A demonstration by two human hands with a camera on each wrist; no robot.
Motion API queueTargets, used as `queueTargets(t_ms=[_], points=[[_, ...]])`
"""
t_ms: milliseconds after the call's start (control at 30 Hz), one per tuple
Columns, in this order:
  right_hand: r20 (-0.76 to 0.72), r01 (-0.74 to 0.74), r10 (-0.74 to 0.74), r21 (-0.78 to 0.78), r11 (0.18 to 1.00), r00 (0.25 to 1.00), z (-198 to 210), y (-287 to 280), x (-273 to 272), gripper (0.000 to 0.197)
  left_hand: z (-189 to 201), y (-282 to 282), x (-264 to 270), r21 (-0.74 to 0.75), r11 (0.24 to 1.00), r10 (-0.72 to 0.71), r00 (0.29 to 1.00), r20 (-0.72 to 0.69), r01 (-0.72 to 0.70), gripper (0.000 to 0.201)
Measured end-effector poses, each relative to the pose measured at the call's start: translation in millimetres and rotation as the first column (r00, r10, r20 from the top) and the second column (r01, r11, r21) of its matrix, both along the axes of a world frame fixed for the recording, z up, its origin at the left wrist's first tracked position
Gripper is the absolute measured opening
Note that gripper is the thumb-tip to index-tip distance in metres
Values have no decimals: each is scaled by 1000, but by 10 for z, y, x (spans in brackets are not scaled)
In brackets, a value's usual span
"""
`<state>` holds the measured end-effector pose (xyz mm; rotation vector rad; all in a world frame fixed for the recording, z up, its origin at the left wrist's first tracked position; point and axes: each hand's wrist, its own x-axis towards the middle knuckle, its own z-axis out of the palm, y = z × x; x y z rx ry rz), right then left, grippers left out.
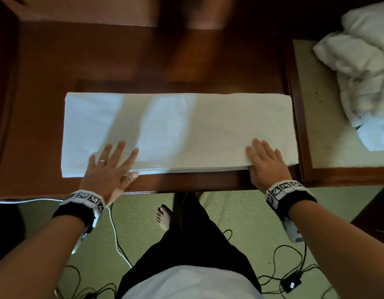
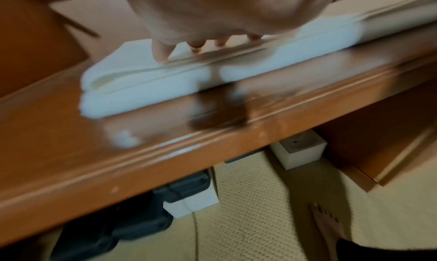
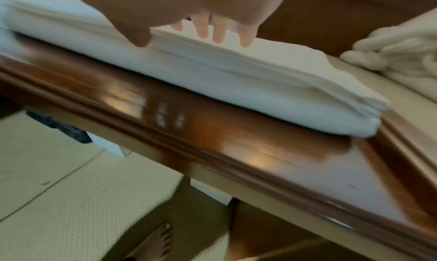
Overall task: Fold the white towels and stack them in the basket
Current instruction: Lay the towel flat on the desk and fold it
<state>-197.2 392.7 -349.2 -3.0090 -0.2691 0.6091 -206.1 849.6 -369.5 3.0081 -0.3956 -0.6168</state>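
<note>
Two hands are lying flat on a folded white towel (image 1: 180,130) that is stretching lengthwise across a glossy wooden desk (image 1: 46,104). Left hand (image 1: 110,167) is pressing near the towel's left end, fingers spread and straight, thumb sitting at the near edge. Right hand (image 1: 265,164) is pressing near the right end, fingers straight and close together. Neither hand is gripping anything. More crumpled white towels (image 1: 359,67) are sitting heaped on a pale-topped side surface (image 1: 316,126) to the right. Black cables (image 1: 290,262) are trailing over green carpet (image 1: 240,212) below.
</note>
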Motion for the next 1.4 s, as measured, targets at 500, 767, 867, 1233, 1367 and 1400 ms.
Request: queueTargets(t_ms=[500,767,867,1233,1367,1400], points=[[273,-150,114,115,982,955,-41,1025,322,38,362,-287,380,63,981,177,980,88,-183,63],[134,-72,63,60,996,989,-358,1597,585,64,-266,-1038,441,-64,974,223,973,55,-219,73],[117,-54,49,40,998,992,-442,1323,535,67,-339,-1069,431,-55,966,256,963,89,-252,74],[164,418,-425,73,905,890,-195,-434,547,52,-259,-991,555,-37,933,359,933,12,-358,82],[136,565,-606,250,786,784,-140,-419,653,43,-150,-825,619,-58,910,410,912,-11,-410,88],[85,596,-635,267,757,768,-132,-412,678,46,-129,-800,632,-60,906,419,908,-17,-419,89]])
